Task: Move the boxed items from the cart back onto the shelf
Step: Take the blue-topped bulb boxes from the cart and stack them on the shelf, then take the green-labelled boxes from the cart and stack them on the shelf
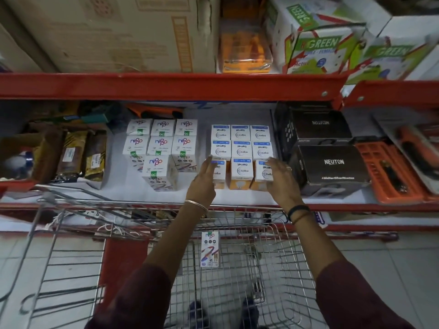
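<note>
On the red-framed shelf point(166, 85) our open left hand point(204, 179) and right hand point(281, 179) flank the upright front Wipro bulb boxes point(241, 173), while one Nippo box point(210, 249) stands upright in the cart point(280, 245) below.

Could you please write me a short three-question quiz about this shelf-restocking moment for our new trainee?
1. True or false: the wire cart is already empty.
2. How many Nippo boxes stand on the shelf?
3. Which boxes do the left hand and right hand flank? A) Neuton boxes B) front row of Wipro Garnet boxes C) Green cartons

Key
1. False; one Nippo box remains in it.
2. Seven.
3. B.
</note>
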The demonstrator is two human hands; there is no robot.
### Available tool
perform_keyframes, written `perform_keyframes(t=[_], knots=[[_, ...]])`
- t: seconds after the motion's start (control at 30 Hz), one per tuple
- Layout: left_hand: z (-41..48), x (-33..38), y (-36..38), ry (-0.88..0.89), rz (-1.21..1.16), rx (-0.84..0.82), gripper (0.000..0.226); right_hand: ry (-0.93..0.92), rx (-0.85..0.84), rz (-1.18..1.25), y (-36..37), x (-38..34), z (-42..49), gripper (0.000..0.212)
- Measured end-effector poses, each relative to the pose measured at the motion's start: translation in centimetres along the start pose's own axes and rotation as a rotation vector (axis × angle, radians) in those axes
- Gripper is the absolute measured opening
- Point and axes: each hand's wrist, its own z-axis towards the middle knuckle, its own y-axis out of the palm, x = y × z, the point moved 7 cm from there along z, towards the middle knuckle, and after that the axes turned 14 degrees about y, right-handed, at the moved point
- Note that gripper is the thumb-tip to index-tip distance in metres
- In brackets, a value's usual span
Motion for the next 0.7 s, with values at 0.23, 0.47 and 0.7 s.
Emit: perform_keyframes(t=[0.23,0.47,0.7], knots=[[-4.5,0.5,-2.7,0.153,-0.075,0.166,0.043,-0.077,0.034,-0.016,-0.4,0.6,-1.6,0.056],[-14.9,-5.4,-1.5,0.095,-0.061,0.134,0.045,-0.12,-0.006,0.249,2.9,-1.0,-9.5,0.037],[-21.0,-15.0,7.5,-0.188,-0.004,-0.323,0.056,-0.046,-0.524,0.011,19.6,-1.2,-13.7,0.047]])
